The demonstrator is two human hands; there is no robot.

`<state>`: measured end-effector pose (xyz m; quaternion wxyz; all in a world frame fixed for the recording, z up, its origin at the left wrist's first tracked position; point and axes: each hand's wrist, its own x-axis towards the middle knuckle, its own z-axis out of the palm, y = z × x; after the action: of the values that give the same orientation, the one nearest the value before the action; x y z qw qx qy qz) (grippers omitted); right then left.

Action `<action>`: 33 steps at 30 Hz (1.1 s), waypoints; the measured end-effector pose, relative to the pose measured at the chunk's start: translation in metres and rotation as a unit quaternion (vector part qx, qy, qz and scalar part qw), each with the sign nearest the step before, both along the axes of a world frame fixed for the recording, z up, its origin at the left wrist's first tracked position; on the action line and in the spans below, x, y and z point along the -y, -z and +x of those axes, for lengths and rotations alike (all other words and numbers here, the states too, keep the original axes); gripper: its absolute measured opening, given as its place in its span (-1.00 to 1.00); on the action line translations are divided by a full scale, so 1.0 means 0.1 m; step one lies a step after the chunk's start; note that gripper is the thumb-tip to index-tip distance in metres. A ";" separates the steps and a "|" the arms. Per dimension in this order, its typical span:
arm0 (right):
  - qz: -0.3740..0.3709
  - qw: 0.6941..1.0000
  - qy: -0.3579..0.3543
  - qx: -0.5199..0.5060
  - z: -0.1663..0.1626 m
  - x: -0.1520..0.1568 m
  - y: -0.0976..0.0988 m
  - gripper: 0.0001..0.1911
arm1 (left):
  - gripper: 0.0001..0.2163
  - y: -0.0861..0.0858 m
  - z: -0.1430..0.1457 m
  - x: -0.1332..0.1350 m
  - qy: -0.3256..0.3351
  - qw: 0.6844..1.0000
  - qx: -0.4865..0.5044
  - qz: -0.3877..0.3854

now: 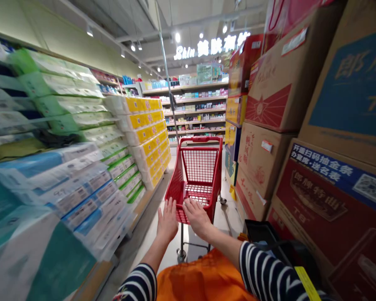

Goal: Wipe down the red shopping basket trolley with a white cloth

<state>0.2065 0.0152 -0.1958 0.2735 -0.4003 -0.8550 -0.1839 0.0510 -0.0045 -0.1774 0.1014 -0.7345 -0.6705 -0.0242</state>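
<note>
At the frame's lower centre the left hand [167,219] and right hand [196,216] press flat, fingers spread, against the red cart [200,175]; gripping nothing; palms placed for pushing it.

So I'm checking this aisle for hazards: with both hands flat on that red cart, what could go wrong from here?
1. The left hand and right hand lie open on the red cart rather than gripping it, so it could roll away or veer.
2. The stacked cardboard boxes stand close on the right; a wheel or corner might clip them.
3. The tissue packs narrow the left side, leaving little room to steer.
</note>
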 end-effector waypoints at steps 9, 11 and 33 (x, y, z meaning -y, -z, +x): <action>0.076 0.993 0.079 -0.037 0.82 -0.22 0.37 -0.58 | -0.46 -0.16 0.14 -0.14 0.052 0.997 0.037 -0.049; 0.071 0.992 0.095 -0.045 0.90 -0.27 0.37 -0.57 | -0.46 -0.16 0.25 -0.10 0.050 0.997 0.043 -0.050; -0.180 0.974 0.088 -0.102 0.46 0.05 -0.04 -0.64 | -0.35 -0.22 0.41 0.12 0.126 0.986 -0.025 -0.102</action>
<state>0.2524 0.0100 -0.1915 0.2654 -0.5332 -0.8032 -0.0082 0.0919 -0.0166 -0.1551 0.0388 -0.8201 -0.5687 0.0505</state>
